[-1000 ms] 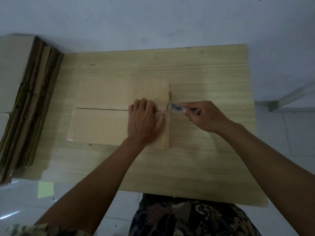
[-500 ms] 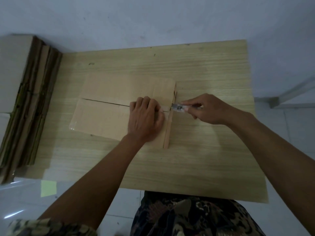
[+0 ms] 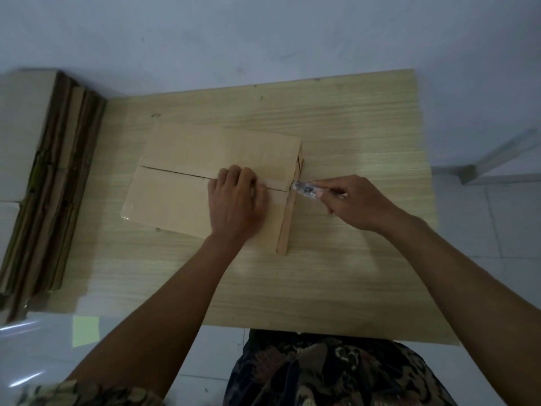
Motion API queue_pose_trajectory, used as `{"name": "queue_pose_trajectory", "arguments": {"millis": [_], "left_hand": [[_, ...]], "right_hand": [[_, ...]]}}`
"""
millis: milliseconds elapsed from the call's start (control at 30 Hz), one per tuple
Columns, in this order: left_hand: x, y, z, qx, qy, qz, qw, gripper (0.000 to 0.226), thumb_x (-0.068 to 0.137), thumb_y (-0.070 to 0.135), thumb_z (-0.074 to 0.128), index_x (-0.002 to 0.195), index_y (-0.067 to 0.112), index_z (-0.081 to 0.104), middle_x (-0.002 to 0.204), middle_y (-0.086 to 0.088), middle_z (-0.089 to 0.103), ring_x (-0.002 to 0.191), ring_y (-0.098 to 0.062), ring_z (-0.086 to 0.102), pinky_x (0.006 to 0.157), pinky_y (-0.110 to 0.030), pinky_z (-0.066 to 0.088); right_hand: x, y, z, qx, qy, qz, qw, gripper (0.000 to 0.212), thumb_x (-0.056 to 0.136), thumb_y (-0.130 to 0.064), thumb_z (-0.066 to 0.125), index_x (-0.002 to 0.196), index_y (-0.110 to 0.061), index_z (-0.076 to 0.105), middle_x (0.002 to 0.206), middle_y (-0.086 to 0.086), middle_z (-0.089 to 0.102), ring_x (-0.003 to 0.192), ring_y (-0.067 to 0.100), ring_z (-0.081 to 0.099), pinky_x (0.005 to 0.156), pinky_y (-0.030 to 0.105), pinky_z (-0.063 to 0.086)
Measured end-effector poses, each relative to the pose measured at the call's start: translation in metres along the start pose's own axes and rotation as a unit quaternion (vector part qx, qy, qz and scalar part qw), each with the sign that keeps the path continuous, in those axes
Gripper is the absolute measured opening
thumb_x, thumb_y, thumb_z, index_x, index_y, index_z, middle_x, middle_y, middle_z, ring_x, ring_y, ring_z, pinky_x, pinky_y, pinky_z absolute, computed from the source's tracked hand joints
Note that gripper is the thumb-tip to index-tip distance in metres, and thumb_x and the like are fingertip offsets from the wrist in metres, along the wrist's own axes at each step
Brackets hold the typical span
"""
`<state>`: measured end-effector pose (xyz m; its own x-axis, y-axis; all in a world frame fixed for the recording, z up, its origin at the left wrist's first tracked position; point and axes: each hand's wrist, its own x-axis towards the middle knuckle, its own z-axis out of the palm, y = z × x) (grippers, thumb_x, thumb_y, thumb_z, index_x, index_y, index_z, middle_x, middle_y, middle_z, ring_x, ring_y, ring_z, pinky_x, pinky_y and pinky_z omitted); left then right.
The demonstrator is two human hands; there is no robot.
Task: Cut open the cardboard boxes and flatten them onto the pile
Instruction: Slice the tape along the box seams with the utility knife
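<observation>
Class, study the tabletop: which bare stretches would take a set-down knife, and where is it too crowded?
Bare table lies between the box and the near edge, beside the forearms. More lies behind the box toward the wall, and right of the right hand. Crowded: the box's right end, where the left hand presses and the knife meets it, and the left edge by the flattened pile.

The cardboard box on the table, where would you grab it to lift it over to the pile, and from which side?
Probably the cardboard box by its left edge, coming from the pile side. It lies low and flat, that edge is bare, and the left hand and the cutter in the right hand crowd its right end.
</observation>
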<state>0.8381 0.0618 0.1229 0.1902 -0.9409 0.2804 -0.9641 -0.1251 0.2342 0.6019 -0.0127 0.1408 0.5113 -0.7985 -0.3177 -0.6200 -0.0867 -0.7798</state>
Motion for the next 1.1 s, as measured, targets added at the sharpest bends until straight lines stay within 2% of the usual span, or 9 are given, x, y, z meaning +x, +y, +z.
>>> {"name": "queue_pose_trajectory", "arguments": {"millis": [100,200,300,400,567,667,733,867,1100], "left_hand": [[-0.003,-0.012,-0.010,0.019,0.020,-0.014,1.000,0.019,0.089,0.031,0.063,0.089,0.012,0.064,0.092,-0.008,0.061,0.088,-0.029,0.055,0.074,-0.041,0.041],[-0.010,-0.025,-0.011,0.011,0.042,0.030,0.999,0.023,0.089,0.033,0.071,0.089,0.010,0.068,0.093,-0.009,0.064,0.087,-0.030,0.058,0.075,-0.041,0.047],[-0.018,-0.030,-0.005,-0.012,0.075,0.050,0.996,0.027,0.092,0.036,0.072,0.090,0.009,0.071,0.094,-0.010,0.066,0.088,-0.030,0.059,0.081,-0.045,0.054],[-0.021,-0.030,0.000,-0.016,0.089,0.057,0.994,0.027,0.093,0.036,0.072,0.095,0.010,0.074,0.100,-0.008,0.070,0.093,-0.028,0.061,0.092,-0.052,0.053],[-0.020,-0.030,0.002,-0.004,0.086,0.084,0.993,0.028,0.096,0.036,0.067,0.105,0.010,0.074,0.110,-0.009,0.069,0.105,-0.030,0.062,0.090,-0.044,0.054],[-0.018,-0.032,0.004,0.019,0.059,0.081,0.995,0.032,0.099,0.039,0.059,0.111,0.012,0.072,0.117,-0.009,0.066,0.110,-0.032,0.061,0.095,-0.050,0.050],[-0.019,-0.032,0.003,0.018,0.053,0.104,0.993,0.031,0.100,0.038,0.057,0.113,0.014,0.073,0.118,-0.006,0.068,0.112,-0.031,0.062,0.100,-0.052,0.047],[-0.021,-0.014,0.000,-0.026,0.039,0.207,0.977,0.025,0.096,0.033,0.062,0.109,0.017,0.075,0.117,-0.002,0.072,0.115,-0.025,0.064,0.104,-0.048,0.044],[-0.021,0.011,0.003,0.011,-0.061,0.120,0.991,0.046,0.091,0.055,0.049,0.123,0.023,0.058,0.127,-0.001,0.057,0.117,-0.029,0.052,0.097,-0.051,0.041]], "right_hand": [[-0.001,-0.001,0.003,0.007,0.021,0.007,1.000,0.032,0.099,-0.034,0.058,0.129,-0.031,0.068,0.079,-0.030,0.053,0.084,-0.001,0.055,0.082,0.022,0.040],[-0.003,-0.006,0.002,0.012,0.022,0.018,1.000,0.031,0.100,-0.032,0.058,0.128,-0.030,0.069,0.071,-0.025,0.059,0.060,-0.008,0.053,0.068,0.020,0.040],[-0.005,-0.010,0.000,0.057,0.004,0.049,0.997,0.029,0.100,-0.029,0.059,0.126,-0.026,0.071,0.068,-0.005,0.068,0.045,0.000,0.051,0.053,0.024,0.042],[-0.013,-0.011,-0.004,0.097,0.011,0.093,0.991,0.027,0.099,-0.028,0.061,0.123,-0.026,0.071,0.072,0.003,0.072,0.045,0.007,0.053,0.046,0.021,0.041],[-0.027,-0.012,-0.004,0.078,0.053,0.120,0.988,0.025,0.098,-0.029,0.061,0.118,-0.024,0.075,0.071,0.001,0.073,0.044,0.008,0.055,0.043,0.018,0.040],[-0.033,-0.015,-0.001,0.060,0.072,0.112,0.989,0.024,0.099,-0.029,0.060,0.116,-0.024,0.076,0.069,0.000,0.071,0.042,0.005,0.053,0.041,0.017,0.039],[-0.036,-0.021,0.002,0.031,0.080,0.107,0.991,0.022,0.099,-0.031,0.060,0.113,-0.026,0.076,0.069,-0.002,0.071,0.044,0.004,0.055,0.045,0.022,0.045],[-0.035,-0.027,0.011,0.008,0.113,0.120,0.986,0.024,0.097,-0.036,0.058,0.111,-0.031,0.077,0.069,-0.007,0.071,0.056,0.009,0.062,0.070,0.038,0.058],[-0.055,-0.022,0.022,0.050,0.217,0.186,0.957,0.030,0.093,-0.044,0.060,0.116,-0.033,0.076,0.079,-0.009,0.071,0.081,0.021,0.069,0.079,0.044,0.061]]}}
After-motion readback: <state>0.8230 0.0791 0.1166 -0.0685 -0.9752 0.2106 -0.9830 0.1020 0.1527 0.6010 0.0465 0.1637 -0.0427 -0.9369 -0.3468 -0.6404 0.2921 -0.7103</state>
